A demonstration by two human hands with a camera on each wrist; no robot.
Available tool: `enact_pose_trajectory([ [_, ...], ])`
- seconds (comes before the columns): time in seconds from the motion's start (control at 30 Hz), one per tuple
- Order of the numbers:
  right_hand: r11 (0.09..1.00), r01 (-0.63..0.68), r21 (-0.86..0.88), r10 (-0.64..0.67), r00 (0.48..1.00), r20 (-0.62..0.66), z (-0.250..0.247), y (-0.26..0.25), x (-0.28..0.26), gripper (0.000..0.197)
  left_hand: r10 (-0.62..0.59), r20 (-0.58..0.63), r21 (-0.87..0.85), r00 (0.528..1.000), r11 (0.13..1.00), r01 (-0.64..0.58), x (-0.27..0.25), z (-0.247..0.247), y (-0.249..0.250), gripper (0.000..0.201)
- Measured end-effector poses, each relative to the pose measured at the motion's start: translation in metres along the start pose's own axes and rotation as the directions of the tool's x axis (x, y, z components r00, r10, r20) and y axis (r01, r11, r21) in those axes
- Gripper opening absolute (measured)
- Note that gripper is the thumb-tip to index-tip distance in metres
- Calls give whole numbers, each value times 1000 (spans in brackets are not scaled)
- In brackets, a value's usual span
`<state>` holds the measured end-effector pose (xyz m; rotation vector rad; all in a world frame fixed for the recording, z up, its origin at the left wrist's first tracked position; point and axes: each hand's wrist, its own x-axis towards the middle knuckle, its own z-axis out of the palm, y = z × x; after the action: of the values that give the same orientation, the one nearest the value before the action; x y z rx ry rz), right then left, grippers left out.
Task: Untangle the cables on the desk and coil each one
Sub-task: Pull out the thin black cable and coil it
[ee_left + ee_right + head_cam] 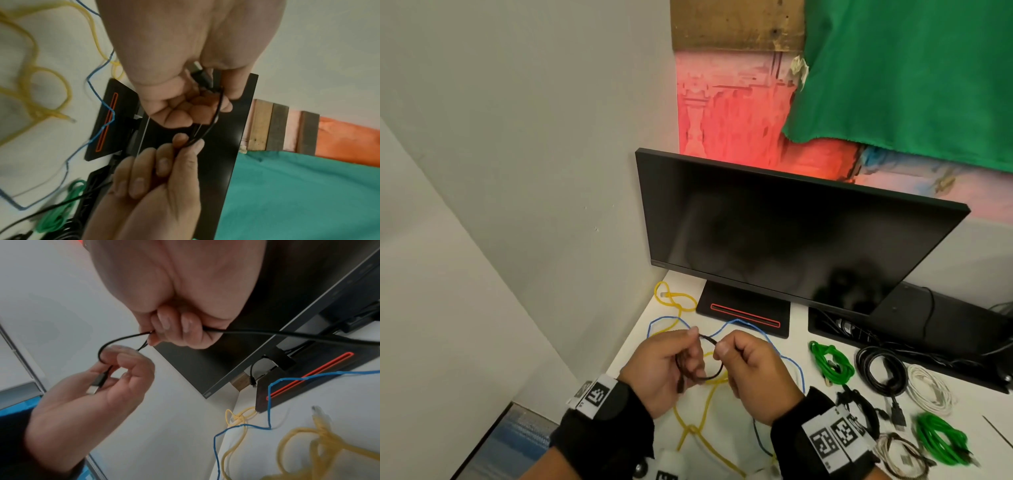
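Both hands are raised above the white desk, holding a thin black cable between them. My left hand pinches it and keeps a small loop with the USB plug in the palm. Close beside it, my right hand grips the same cable, which trails off to the right. The left wrist view shows the left hand above and the right hand below, with the cable running between them. A yellow cable and a blue cable lie loose and crossed under the hands.
A black monitor on its stand base rises just behind the hands. At right lie coiled cables: green, black, white, another green, a brownish one. A wall bounds the left.
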<state>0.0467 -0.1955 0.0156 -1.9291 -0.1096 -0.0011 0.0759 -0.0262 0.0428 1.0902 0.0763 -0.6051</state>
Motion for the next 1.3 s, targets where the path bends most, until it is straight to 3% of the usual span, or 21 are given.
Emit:
enact_pose_trajectory([
  [0.1,1000,16,11,-16,1000,1,-9,-5,6,24,22,9,-336,1000,942,-17,0,2,4,42],
  [0.17,999,-13,49,12,1000,22,-16,-4,6,23,80,-38,-404,996,911,-89,1,0,12,43],
  [0.27,993,-91,75,91,996,2,-32,4,3,22,182,-133,-407,974,886,-221,2,-12,31,36],
  [0.4,979,-182,90,196,963,-183,-46,21,3,26,216,-157,-355,964,898,-260,-1,-29,42,35],
  [0.47,979,-201,11,197,945,-261,-43,25,3,25,222,-137,-319,965,913,-255,0,-31,40,33],
  [0.5,974,-199,-107,167,955,-247,-39,26,2,24,239,-133,-305,962,913,-269,0,-30,38,31],
  [0.57,914,-128,-385,133,991,-13,-27,21,-3,22,289,-134,-264,948,911,-316,3,-27,35,29],
  [0.6,878,-42,-477,133,978,160,-19,15,-6,20,316,-132,-229,939,912,-339,4,-24,34,28],
  [0.67,870,114,-480,105,908,406,-2,1,-13,14,350,-113,-119,930,924,-362,5,-20,30,25],
  [0.7,896,160,-413,50,890,454,5,-7,-15,12,344,-97,-49,934,935,-350,5,-18,28,25],
  [0.77,970,143,-196,-61,926,373,12,-24,-15,15,304,-37,124,952,946,-298,1,-16,23,24],
  [0.83,991,130,-40,-123,980,157,9,-35,-8,20,250,49,291,967,923,-254,-4,-12,17,25],
  [0.9,976,200,-85,-200,980,0,2,-41,0,21,196,88,367,977,905,-215,-8,-10,14,29],
  [1.0,951,245,-190,-261,964,-61,-6,-43,7,25,161,113,349,980,918,-191,-11,-8,16,34],
  [1.1,973,164,-160,-189,969,-157,-10,-39,12,33,91,178,187,980,974,-125,-14,-6,20,33],
  [1.17,993,43,-108,-58,987,-147,-13,-35,16,41,51,208,85,977,994,-70,-15,-7,24,30],
  [1.23,997,-77,-27,76,996,-40,-16,-28,14,38,45,208,16,977,999,-49,-14,-8,27,26],
  [1.3,991,-114,75,107,990,94,-20,-21,8,27,43,185,-43,982,998,-35,-14,-10,30,26],
])
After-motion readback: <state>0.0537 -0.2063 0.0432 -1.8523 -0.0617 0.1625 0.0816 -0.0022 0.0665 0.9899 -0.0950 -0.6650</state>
